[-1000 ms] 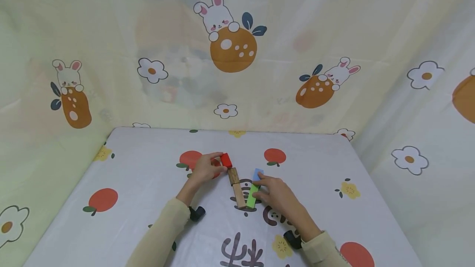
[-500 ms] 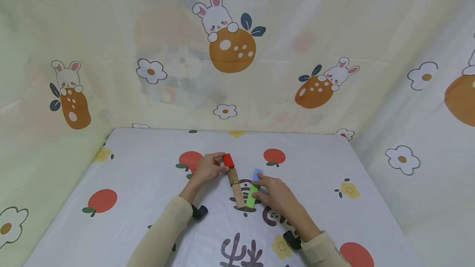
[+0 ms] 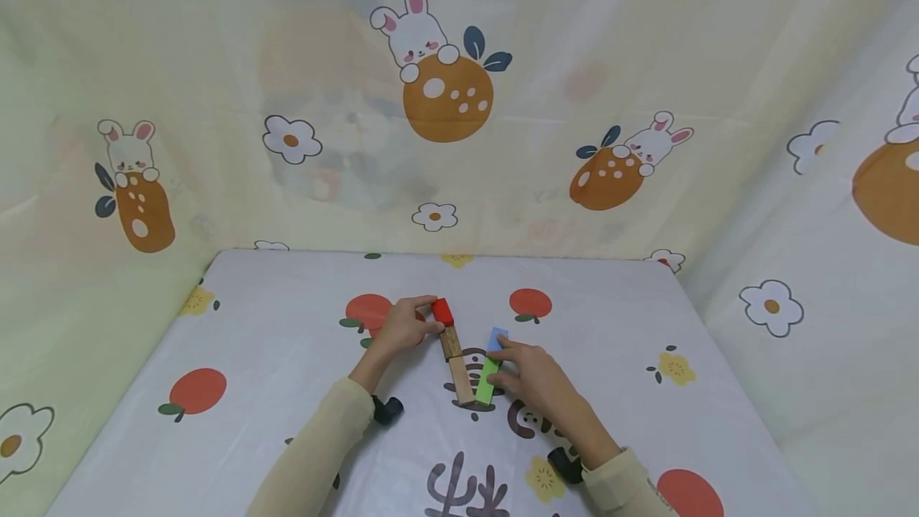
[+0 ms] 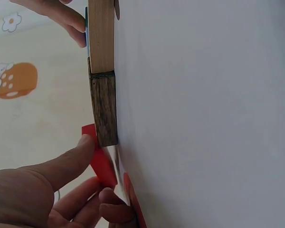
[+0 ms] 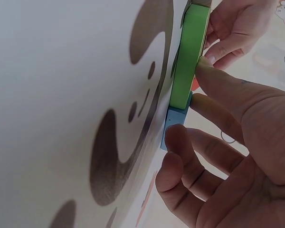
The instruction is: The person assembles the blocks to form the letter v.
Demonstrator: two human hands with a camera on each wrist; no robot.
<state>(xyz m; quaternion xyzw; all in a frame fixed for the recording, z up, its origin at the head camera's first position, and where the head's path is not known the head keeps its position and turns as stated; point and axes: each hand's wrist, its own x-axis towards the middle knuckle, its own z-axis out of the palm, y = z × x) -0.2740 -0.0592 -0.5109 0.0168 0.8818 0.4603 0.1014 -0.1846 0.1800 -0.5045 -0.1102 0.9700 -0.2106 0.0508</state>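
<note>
My left hand [image 3: 402, 327] pinches a red block [image 3: 442, 311] between thumb and fingers, at the far end of a dark brown wooden block [image 3: 451, 343]. A light wooden block [image 3: 462, 380] continues that row towards me. My right hand [image 3: 540, 375] holds a green block [image 5: 189, 57] with thumb and index finger at its upper edge, and its other fingers curl beside the blue block [image 3: 497, 338] at the green one's far end. Both rows meet at their near ends in a narrow V. In the left wrist view the red block [image 4: 101, 161] sits slightly askew against the dark one.
A white cloth printed with fruit and flowers covers the table [image 3: 287, 278]. Patterned curtains [image 3: 330, 46] rise at the back and sides. A black wrist camera [image 3: 388, 411] is strapped at the left wrist, another black camera [image 3: 565, 465] at the right.
My left hand has moved slightly right, bringing the red block into line with the dark brown block. The right hand and the green and blue blocks have stayed in place.
</note>
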